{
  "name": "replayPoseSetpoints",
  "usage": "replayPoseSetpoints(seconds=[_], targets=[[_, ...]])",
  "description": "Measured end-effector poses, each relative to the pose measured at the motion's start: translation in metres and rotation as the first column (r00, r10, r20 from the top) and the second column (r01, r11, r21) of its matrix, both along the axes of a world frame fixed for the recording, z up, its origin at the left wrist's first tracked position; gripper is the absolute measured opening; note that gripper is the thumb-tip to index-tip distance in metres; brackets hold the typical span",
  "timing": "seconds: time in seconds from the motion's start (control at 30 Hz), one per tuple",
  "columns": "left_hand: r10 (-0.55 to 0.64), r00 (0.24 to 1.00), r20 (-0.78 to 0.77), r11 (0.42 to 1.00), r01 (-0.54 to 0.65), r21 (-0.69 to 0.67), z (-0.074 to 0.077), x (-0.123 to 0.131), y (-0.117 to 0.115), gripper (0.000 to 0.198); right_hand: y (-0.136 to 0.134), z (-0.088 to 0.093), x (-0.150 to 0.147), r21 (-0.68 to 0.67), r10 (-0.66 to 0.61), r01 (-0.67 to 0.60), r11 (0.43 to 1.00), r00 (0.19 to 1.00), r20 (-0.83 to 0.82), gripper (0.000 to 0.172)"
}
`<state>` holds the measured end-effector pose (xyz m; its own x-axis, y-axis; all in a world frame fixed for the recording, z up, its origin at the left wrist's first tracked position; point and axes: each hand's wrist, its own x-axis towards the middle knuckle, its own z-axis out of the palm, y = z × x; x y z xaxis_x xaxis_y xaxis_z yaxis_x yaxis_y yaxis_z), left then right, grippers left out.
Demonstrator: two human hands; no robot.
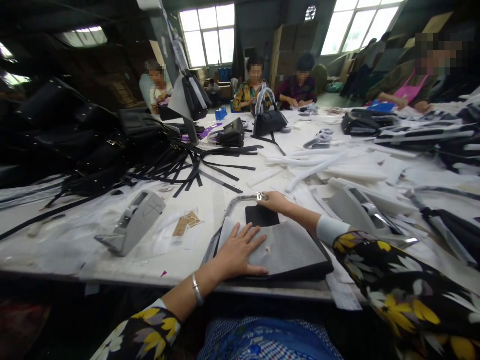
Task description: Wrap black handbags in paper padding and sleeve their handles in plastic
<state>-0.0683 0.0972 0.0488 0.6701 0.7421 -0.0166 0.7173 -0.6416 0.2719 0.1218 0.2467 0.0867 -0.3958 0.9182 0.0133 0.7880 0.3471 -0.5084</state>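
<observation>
A black handbag (317, 267) lies flat at the table's front edge, most of its front covered by a pale translucent sheet (292, 245). My left hand (242, 250) rests on that sheet, palm down with the fingers spread. At the bag's far side, my right hand (275, 202) has its fingers closed on the wrapped handle (240, 199), close to a shiny metal buckle (259, 196). Below the handle shows a black flap (261, 216). A small metal clasp (267, 249) pokes through the sheet.
Grey tape dispensers stand left (140, 220) and right (356, 210). Brown tags (186, 223) lie left of the bag. Black straps (195, 165) and piled black bags (93, 135) fill the left. White wrapping strips (318, 167) cover the right. Several people sit across the table.
</observation>
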Motion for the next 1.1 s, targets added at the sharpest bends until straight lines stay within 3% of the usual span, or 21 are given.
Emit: replayPoseSetpoints(seconds=[0.1, 0.2, 0.27, 0.37, 0.43, 0.57, 0.77, 0.93, 1.03, 1.1], targets=[[0.004, 1.0, 0.019, 0.999, -0.005, 0.033, -0.002, -0.001, -0.001, 0.098, -0.006, 0.007, 0.0, -0.012, -0.002, 0.001, 1.0, 0.996, -0.086, 0.037], [0.015, 0.999, 0.047, 0.999, -0.018, 0.047, -0.004, -0.001, -0.001, 0.098, -0.043, 0.015, 0.019, 0.007, 0.077, -0.077, 0.997, 0.981, -0.179, 0.031], [0.016, 0.998, 0.069, 0.999, -0.02, 0.051, -0.003, -0.001, -0.002, 0.097, -0.072, 0.013, 0.035, 0.041, 0.214, -0.211, 0.977, 0.947, -0.24, 0.027], [0.014, 0.996, 0.083, 0.998, -0.019, 0.058, -0.002, 0.0, -0.004, 0.093, -0.105, -0.002, 0.053, 0.131, 0.501, -0.484, 0.865, 0.819, -0.282, 0.032], [0.016, 0.998, 0.066, 0.998, -0.02, 0.063, -0.001, 0.001, -0.005, 0.09, -0.114, -0.017, 0.059, 0.155, 0.588, -0.568, 0.808, 0.766, -0.261, 0.036], [0.006, 1.0, 0.025, 0.997, -0.007, 0.081, 0.002, 0.002, -0.006, 0.089, -0.115, -0.034, 0.063, 0.158, 0.597, -0.578, 0.801, 0.75, -0.286, 0.033], [0.02, 1.0, -0.005, 0.993, -0.019, 0.114, 0.003, 0.004, -0.009, 0.089, -0.112, -0.035, 0.065, 0.175, 0.561, -0.536, 0.826, 0.753, -0.344, 0.027], [0.121, 0.993, 0.015, 0.97, -0.121, 0.211, 0.001, 0.008, -0.023, 0.086, -0.114, -0.045, 0.067, 0.233, 0.599, -0.552, 0.801, 0.731, -0.327, 0.03], [0.136, 0.987, 0.085, 0.939, -0.155, 0.306, -0.001, 0.009, -0.035, 0.076, -0.114, -0.052, 0.068, 0.218, 0.59, -0.549, 0.807, 0.734, -0.336, 0.029], [0.032, 0.991, 0.133, 0.929, -0.078, 0.36, -0.001, 0.009, -0.042, 0.056, -0.114, -0.056, 0.068, 0.221, 0.595, -0.553, 0.803, 0.727, -0.344, 0.029]])
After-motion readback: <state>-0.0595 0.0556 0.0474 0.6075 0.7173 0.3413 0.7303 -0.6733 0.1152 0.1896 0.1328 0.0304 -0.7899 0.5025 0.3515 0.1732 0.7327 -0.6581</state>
